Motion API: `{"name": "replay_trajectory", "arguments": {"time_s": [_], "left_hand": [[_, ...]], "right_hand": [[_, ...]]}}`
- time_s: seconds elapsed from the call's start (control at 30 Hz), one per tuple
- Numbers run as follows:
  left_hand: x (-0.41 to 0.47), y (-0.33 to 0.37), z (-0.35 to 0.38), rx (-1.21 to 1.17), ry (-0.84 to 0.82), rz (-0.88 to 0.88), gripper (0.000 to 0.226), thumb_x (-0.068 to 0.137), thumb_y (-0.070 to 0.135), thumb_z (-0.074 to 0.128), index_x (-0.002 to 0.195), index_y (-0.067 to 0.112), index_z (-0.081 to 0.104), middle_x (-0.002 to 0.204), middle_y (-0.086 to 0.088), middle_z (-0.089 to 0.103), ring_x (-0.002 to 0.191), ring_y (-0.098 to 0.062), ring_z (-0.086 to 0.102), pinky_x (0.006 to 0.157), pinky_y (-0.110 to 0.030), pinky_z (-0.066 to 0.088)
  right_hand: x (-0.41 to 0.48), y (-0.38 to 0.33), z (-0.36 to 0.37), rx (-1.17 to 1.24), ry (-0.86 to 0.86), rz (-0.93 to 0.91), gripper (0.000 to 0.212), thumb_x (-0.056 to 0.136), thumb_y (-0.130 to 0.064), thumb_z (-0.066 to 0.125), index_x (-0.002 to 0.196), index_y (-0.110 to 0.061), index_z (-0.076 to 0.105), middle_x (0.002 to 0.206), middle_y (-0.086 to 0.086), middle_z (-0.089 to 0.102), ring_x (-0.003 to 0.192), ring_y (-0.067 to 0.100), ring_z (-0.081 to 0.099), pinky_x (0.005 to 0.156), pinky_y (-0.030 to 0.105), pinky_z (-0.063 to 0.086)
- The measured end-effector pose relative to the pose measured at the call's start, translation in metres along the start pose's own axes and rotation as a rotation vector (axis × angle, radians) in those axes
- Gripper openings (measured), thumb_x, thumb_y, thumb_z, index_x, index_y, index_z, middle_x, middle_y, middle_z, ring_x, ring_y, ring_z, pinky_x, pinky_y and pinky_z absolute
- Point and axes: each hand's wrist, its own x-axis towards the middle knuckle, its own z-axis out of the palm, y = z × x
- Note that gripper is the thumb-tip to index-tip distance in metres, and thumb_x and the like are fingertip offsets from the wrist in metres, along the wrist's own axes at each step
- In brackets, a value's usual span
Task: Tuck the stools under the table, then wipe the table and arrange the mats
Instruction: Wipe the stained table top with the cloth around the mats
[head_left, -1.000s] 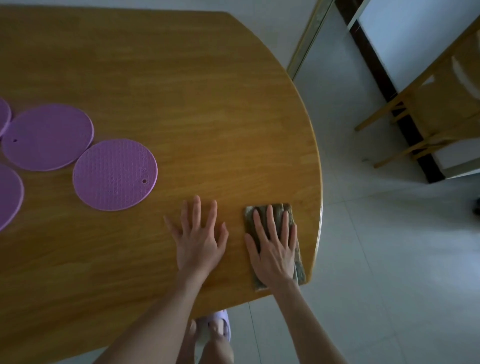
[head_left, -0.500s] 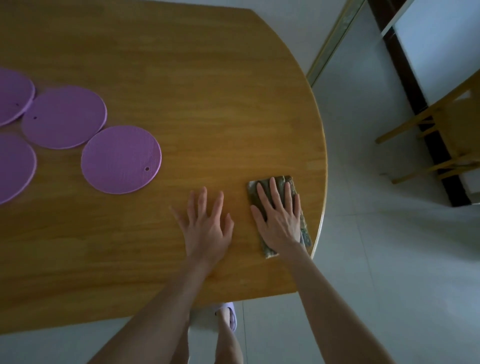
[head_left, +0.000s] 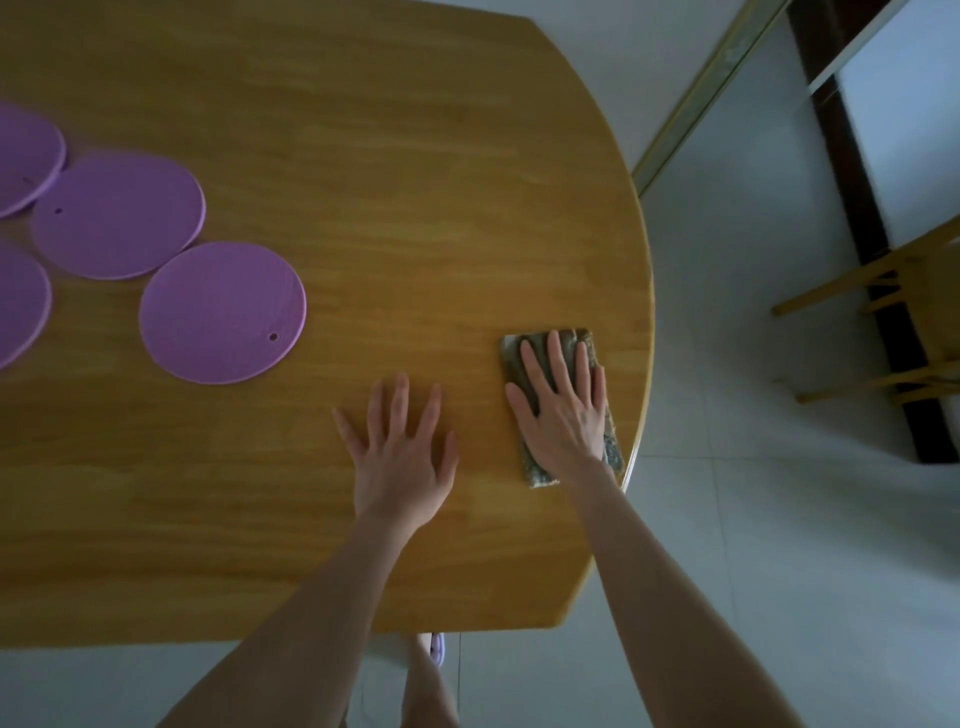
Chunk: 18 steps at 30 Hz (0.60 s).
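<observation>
Near the frame's right-centre, my right hand presses flat, fingers straight, on the cloth. My left hand rests beside it on the table, fingers spread wide.

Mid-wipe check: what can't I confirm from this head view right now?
1. Stools: the table top hides whatever stands beneath it.
2. The wooden frame at right is cut off by the edge; stool or chair, unclear.
3. The upper-left mat and lower-left mat are cut by the left edge; total unknown.
4. The cloth is mostly covered by the right hand.
</observation>
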Motion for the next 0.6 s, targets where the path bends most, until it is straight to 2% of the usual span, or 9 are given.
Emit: {"name": "replay_trajectory", "arguments": {"time_s": [0.07, 0.2, 0.37, 0.47, 0.6], "left_hand": [[0.0, -0.001, -0.001, -0.009, 0.016, 0.0, 0.062, 0.092, 0.056, 0.019, 0.148, 0.033, 0.026, 0.158, -0.009, 0.017, 0.144, -0.032, 0.005, 0.11, -0.066, -0.005], [-0.001, -0.002, -0.003, -0.049, 0.037, 0.021, 0.059, 0.09, 0.051, 0.03, 0.144, 0.028, 0.038, 0.154, -0.013, 0.029, 0.141, -0.036, 0.017, 0.108, -0.069, 0.002], [-0.007, -0.014, -0.009, -0.194, 0.097, 0.068, 0.053, 0.091, 0.045, 0.036, 0.136, 0.021, 0.051, 0.148, -0.015, 0.039, 0.139, -0.036, 0.027, 0.109, -0.068, 0.008], [-0.021, -0.044, -0.015, -0.193, 0.144, 0.02, 0.051, 0.091, 0.044, 0.037, 0.133, 0.019, 0.054, 0.143, -0.016, 0.044, 0.135, -0.038, 0.034, 0.108, -0.069, 0.011], [-0.056, -0.105, -0.015, -0.146, 0.167, -0.051, 0.053, 0.089, 0.045, 0.037, 0.132, 0.018, 0.055, 0.142, -0.018, 0.045, 0.132, -0.04, 0.037, 0.106, -0.071, 0.016]], "right_hand": [[-0.001, 0.008, 0.001, 0.019, 0.019, 0.054, 0.066, 0.089, -0.065, 0.002, 0.15, -0.04, 0.0, 0.161, -0.006, -0.004, 0.148, 0.025, -0.006, 0.119, 0.044, -0.004], [-0.054, -0.006, 0.018, 0.045, 0.079, 0.126, 0.061, 0.095, -0.061, 0.009, 0.15, -0.036, 0.002, 0.16, -0.003, 0.003, 0.147, 0.029, 0.002, 0.118, 0.047, 0.0], [-0.086, -0.045, 0.03, 0.028, 0.015, -0.004, 0.058, 0.095, -0.06, 0.005, 0.148, -0.038, -0.003, 0.158, -0.006, -0.002, 0.146, 0.029, -0.004, 0.117, 0.047, -0.008], [-0.077, -0.042, 0.024, 0.025, -0.031, -0.001, 0.06, 0.091, -0.063, 0.0, 0.146, -0.041, -0.008, 0.156, -0.01, -0.013, 0.146, 0.025, -0.012, 0.116, 0.045, -0.012], [-0.088, -0.064, 0.03, 0.022, -0.005, 0.105, 0.061, 0.092, -0.063, 0.004, 0.147, -0.039, -0.006, 0.157, -0.01, -0.01, 0.145, 0.025, -0.014, 0.117, 0.048, -0.01]]}}
